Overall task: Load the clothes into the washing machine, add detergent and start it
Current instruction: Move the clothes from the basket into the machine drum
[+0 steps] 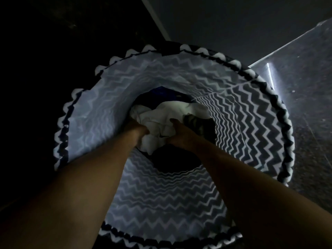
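I look straight down into a tall round laundry basket (pixel 239 133) with a black-and-white zigzag pattern. At its bottom lies a crumpled white garment (pixel 167 114) on top of dark and blue clothes (pixel 161 92). Both my arms reach deep inside. My left hand (pixel 138 129) is closed on the left side of the white garment. My right hand (pixel 179 132) grips its right side, thumb on top. The washing machine and detergent are out of sight.
The room is dim. A speckled dark floor (pixel 305 105) shows to the right of the basket. A pale wall or panel (pixel 233 18) runs across the top, with a light edge strip. The left side is black.
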The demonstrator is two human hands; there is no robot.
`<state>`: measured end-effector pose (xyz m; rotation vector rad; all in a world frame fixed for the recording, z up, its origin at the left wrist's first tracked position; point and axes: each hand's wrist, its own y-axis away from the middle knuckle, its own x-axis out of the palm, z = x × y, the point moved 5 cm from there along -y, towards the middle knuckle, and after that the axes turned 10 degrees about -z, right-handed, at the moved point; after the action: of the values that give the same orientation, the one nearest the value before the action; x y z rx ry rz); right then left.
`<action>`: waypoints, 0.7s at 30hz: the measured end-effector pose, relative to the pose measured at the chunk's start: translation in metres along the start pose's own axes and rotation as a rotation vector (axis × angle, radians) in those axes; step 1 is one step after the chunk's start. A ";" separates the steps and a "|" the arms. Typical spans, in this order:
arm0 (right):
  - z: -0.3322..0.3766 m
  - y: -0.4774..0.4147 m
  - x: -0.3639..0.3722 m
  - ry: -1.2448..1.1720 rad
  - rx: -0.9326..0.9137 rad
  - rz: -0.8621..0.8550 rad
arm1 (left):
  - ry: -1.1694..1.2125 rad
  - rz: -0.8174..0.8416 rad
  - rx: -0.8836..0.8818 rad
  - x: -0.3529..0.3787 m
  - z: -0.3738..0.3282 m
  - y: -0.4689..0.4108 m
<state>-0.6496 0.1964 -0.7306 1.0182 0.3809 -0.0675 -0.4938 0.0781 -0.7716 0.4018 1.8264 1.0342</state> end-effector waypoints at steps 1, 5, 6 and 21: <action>-0.001 0.001 0.000 -0.023 0.000 0.010 | 0.005 0.007 0.008 0.001 0.004 0.000; 0.003 0.013 -0.003 -0.073 -0.016 0.029 | -0.054 0.052 0.069 -0.014 0.000 0.028; 0.006 0.019 -0.005 -0.064 -0.022 0.022 | -0.049 0.073 0.103 -0.018 -0.008 0.041; 0.084 0.178 -0.078 -0.482 -0.201 -0.316 | 0.355 0.495 0.532 -0.124 -0.099 0.275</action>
<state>-0.6576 0.2107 -0.5197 0.7064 0.1005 -0.5394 -0.5633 0.1111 -0.4635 1.0896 2.3946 0.9678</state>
